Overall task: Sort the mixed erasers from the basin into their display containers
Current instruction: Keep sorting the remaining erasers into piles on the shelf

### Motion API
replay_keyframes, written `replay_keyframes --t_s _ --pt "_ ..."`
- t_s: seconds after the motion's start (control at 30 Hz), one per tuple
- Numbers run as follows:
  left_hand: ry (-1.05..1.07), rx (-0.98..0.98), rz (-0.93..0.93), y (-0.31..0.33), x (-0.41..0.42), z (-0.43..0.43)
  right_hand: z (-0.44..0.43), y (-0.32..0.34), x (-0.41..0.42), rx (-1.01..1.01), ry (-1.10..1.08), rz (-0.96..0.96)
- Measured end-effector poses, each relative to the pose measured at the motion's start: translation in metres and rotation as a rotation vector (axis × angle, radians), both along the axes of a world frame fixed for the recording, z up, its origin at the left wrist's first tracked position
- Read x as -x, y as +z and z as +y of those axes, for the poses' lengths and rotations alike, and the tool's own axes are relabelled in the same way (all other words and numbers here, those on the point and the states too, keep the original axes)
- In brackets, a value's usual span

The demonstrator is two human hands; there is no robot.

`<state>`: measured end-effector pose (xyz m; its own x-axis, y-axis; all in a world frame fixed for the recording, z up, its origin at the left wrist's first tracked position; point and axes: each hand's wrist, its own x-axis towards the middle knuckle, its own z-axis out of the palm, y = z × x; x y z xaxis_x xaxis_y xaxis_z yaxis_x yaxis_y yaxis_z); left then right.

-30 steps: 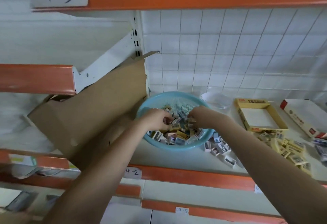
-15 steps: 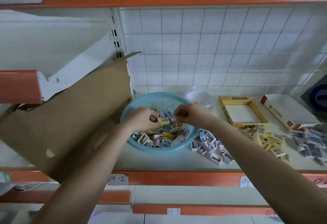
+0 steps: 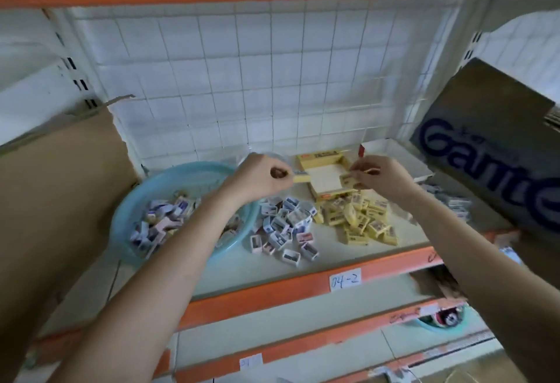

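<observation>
two bare hands reach over a white shelf with an orange front edge (image 3: 272, 288). the left hand (image 3: 260, 176) is curled and pinches a small yellow block eraser (image 3: 301, 177) at one end. this eraser lies flat with its long side going left to right, and its free end pokes out toward the right. the right hand (image 3: 381, 176) pinches a second yellow eraser with a printed label (image 3: 348, 181). its long side also runs about left to right, tipped a little, and the fingers hide part of it. both erasers are held up in the air, just above the low yellow cardboard display box (image 3: 321, 160), which sits near the back edge of the shelf.

a round light blue plastic basin (image 3: 188, 170) sits toward the left end of the shelf. the mixed small erasers (image 3: 160, 222) in it point every which way, and the left arm covers some. beside the basin, near the front edge, lies a heap of white and blue erasers (image 3: 285, 228). just right of it lies a heap of yellow erasers (image 3: 360, 219).

a big brown cardboard sheet (image 3: 60, 185) is cut off at the left. a dark box with big blue letters (image 3: 491, 146) is cut off at the right, so the word cannot be read. a white box with a red end (image 3: 403, 158) peeks out behind the right hand. more small things (image 3: 454, 201) under the dark box are too blurry to tell. a paper tag reading 04-2 (image 3: 345, 279) is stuck on the front edge.
</observation>
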<state>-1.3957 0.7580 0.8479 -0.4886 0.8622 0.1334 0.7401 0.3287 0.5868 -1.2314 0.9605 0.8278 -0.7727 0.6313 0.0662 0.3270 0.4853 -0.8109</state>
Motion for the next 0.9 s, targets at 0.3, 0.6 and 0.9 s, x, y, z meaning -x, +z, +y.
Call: replay_keyframes --t_s 0.3,0.6,0.9 --pt "-0.192 0.237 0.007 -0.022 -0.078 0.067 0.049 -0.009 -0.058 0.096 0.071 -0.167" --pt "-0.111 0.328 -0.041 -0.051 -0.099 0.074 0.050 -0.023 -0.058 0.023 0.290 -0.180" --pt "0.111 0.178 -0.001 -0.059 -0.112 0.060 0.056 -0.030 -0.047 -0.045 0.344 0.036"
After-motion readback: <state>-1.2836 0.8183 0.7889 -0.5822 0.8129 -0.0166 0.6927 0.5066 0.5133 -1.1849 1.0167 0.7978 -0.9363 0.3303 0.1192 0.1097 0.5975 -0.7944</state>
